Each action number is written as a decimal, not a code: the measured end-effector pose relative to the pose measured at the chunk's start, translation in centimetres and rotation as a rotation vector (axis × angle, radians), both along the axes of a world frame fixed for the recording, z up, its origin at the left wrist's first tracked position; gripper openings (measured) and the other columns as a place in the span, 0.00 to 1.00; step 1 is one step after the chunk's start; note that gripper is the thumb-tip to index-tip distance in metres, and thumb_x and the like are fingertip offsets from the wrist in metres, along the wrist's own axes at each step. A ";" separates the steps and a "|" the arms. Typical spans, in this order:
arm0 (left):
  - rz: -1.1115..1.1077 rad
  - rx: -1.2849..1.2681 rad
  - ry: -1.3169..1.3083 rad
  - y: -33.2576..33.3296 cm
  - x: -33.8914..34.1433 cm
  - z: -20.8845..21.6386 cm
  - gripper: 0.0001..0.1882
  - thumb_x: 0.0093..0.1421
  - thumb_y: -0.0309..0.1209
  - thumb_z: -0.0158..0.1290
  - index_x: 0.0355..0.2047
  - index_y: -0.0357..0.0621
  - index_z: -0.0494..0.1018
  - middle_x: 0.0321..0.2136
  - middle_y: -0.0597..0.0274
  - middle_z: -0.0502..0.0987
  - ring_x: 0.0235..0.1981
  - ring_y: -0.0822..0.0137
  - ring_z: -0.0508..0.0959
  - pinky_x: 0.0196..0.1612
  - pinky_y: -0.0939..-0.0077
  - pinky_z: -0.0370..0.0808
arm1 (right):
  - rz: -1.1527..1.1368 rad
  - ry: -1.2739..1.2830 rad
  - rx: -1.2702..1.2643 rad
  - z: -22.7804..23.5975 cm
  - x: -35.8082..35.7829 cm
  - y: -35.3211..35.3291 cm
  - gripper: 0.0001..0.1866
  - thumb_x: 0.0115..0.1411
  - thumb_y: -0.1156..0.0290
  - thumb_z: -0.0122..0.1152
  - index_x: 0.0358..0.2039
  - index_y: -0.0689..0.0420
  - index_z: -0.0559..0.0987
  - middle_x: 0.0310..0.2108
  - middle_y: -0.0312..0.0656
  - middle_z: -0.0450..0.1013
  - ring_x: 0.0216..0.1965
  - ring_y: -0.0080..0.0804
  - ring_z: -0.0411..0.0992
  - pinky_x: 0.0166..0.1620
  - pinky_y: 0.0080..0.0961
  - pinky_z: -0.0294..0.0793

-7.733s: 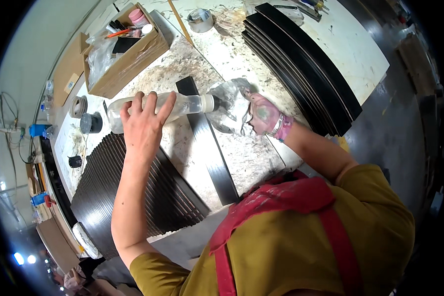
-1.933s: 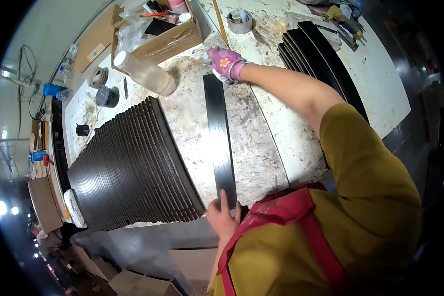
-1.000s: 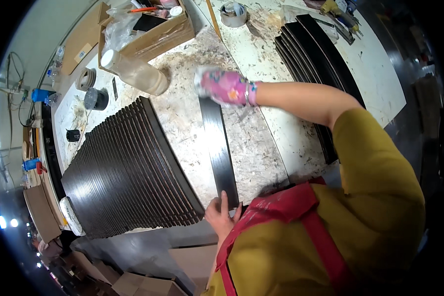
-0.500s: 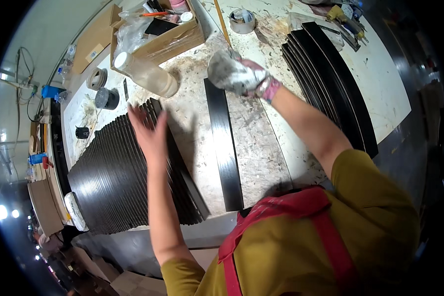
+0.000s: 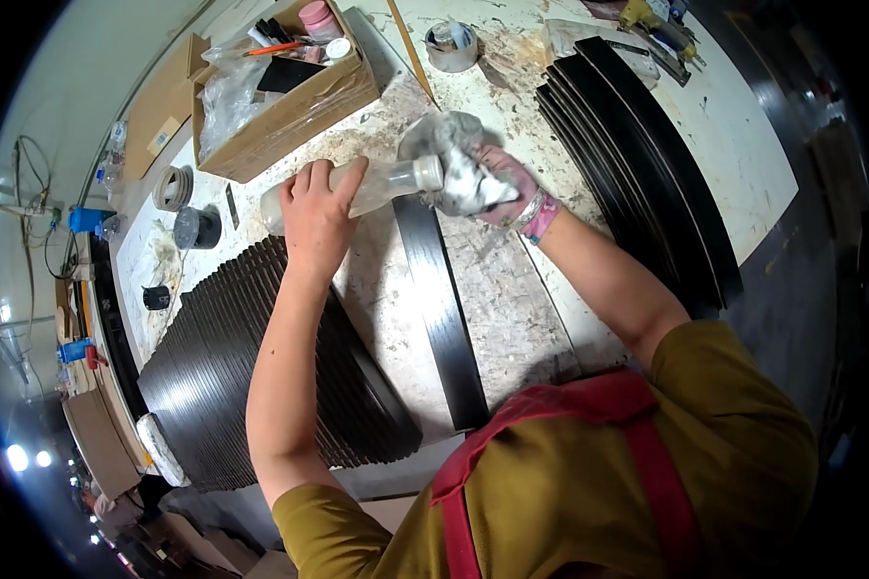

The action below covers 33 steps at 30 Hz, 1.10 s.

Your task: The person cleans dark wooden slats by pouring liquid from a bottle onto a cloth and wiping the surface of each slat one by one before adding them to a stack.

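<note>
My left hand is wrapped round a clear plastic bottle, tipped on its side with its white cap end against a cloth. That grey-white, stained cloth is bunched in my right hand, which wears a pinkish glove. Below the bottle neck, a single black strip lies lengthwise on the worktable in front of me. To the left of it, many black strips stand packed side by side in a row. Whether liquid leaves the bottle, I cannot tell.
A stack of curved black strips lies on the right. At the back stand a cardboard box of supplies and a tape roll holding small items. A dark cup sits far left; a yellow power tool lies back right.
My left hand has gone from empty above the packed strips to gripping the bottle, now lifted and tilted to the cloth. My right hand has turned the cloth toward it.
</note>
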<state>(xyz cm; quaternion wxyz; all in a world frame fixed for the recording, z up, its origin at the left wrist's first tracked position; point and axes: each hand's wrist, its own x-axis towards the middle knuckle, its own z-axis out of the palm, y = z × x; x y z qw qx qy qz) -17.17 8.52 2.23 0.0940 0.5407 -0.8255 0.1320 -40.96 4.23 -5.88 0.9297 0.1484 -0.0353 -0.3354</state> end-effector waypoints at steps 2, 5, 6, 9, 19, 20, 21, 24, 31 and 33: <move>-0.016 -0.001 -0.025 0.2 -0.3 1.0 0.36 0.36 0.25 0.62 0.49 0.62 0.68 0.37 0.61 0.69 0.45 0.60 0.70 0.49 0.60 0.64 | -0.008 0.210 -0.372 -2.4 0.1 0.4 0.17 0.66 0.64 0.41 0.50 0.57 0.70 0.42 0.42 0.74 0.38 0.34 0.76 0.42 0.32 0.78; -0.056 -0.117 -0.260 0.3 0.1 2.4 0.26 0.47 0.23 0.50 0.48 0.62 0.68 0.35 0.62 0.67 0.43 0.62 0.70 0.49 0.58 0.65 | -0.010 0.338 -0.294 -1.7 0.2 1.5 0.17 0.66 0.66 0.40 0.50 0.62 0.69 0.41 0.45 0.74 0.37 0.37 0.76 0.39 0.33 0.79; -0.056 -0.116 -0.259 0.2 0.1 2.8 0.26 0.47 0.23 0.50 0.48 0.62 0.68 0.35 0.62 0.67 0.43 0.62 0.70 0.49 0.58 0.65 | -0.002 0.323 -0.351 -1.4 -0.1 1.7 0.18 0.65 0.67 0.40 0.50 0.63 0.68 0.42 0.47 0.74 0.38 0.38 0.76 0.40 0.34 0.79; -0.036 -0.122 -0.340 -0.2 0.0 4.0 0.23 0.50 0.24 0.48 0.48 0.61 0.68 0.35 0.62 0.68 0.43 0.62 0.70 0.50 0.58 0.65 | -0.040 0.473 -0.313 -2.7 -0.4 1.7 0.16 0.66 0.68 0.39 0.51 0.59 0.69 0.38 0.45 0.75 0.35 0.39 0.76 0.38 0.36 0.78; -0.102 -0.167 -0.434 -0.8 0.0 4.7 0.21 0.52 0.27 0.46 0.48 0.61 0.67 0.38 0.64 0.68 0.44 0.64 0.69 0.51 0.58 0.64 | 0.070 0.453 -0.193 -2.4 -0.8 1.5 0.19 0.65 0.62 0.43 0.49 0.61 0.70 0.41 0.51 0.73 0.41 0.48 0.74 0.45 0.43 0.76; -0.115 -0.183 -0.438 -0.7 -0.2 4.7 0.22 0.52 0.27 0.46 0.48 0.61 0.66 0.37 0.64 0.68 0.43 0.64 0.69 0.51 0.57 0.64 | 0.061 0.331 -0.259 -1.8 -1.1 1.7 0.21 0.65 0.62 0.42 0.52 0.62 0.68 0.44 0.54 0.72 0.44 0.51 0.73 0.48 0.45 0.74; -0.119 -0.165 -0.440 -0.7 -0.6 4.8 0.22 0.52 0.26 0.47 0.48 0.61 0.66 0.37 0.64 0.67 0.43 0.64 0.69 0.51 0.58 0.64 | -0.025 0.402 -0.327 -2.1 -1.1 1.8 0.22 0.64 0.62 0.42 0.54 0.62 0.65 0.48 0.53 0.69 0.47 0.49 0.71 0.50 0.44 0.72; -0.134 -0.116 -0.351 -0.6 -1.0 3.9 0.23 0.53 0.24 0.47 0.49 0.61 0.67 0.37 0.63 0.67 0.44 0.62 0.69 0.52 0.57 0.64 | -0.076 0.391 -0.347 -1.6 -0.5 2.0 0.22 0.64 0.65 0.41 0.56 0.61 0.63 0.53 0.52 0.66 0.52 0.48 0.68 0.56 0.44 0.67; 0.135 -0.129 0.149 -1.6 3.2 0.4 0.38 0.38 0.23 0.62 0.52 0.58 0.67 0.49 0.60 0.68 0.54 0.56 0.66 0.55 0.54 0.61 | -0.137 0.449 -0.290 1.0 0.1 -0.3 0.16 0.64 0.66 0.44 0.48 0.61 0.71 0.43 0.47 0.74 0.44 0.40 0.74 0.49 0.40 0.74; 0.159 -0.204 0.315 -2.1 4.7 0.2 0.36 0.37 0.24 0.64 0.51 0.47 0.67 0.44 0.56 0.73 0.48 0.51 0.70 0.51 0.64 0.66 | -0.212 0.401 -0.300 3.0 -0.8 -0.9 0.15 0.64 0.66 0.45 0.45 0.60 0.74 0.41 0.45 0.75 0.44 0.38 0.74 0.51 0.37 0.73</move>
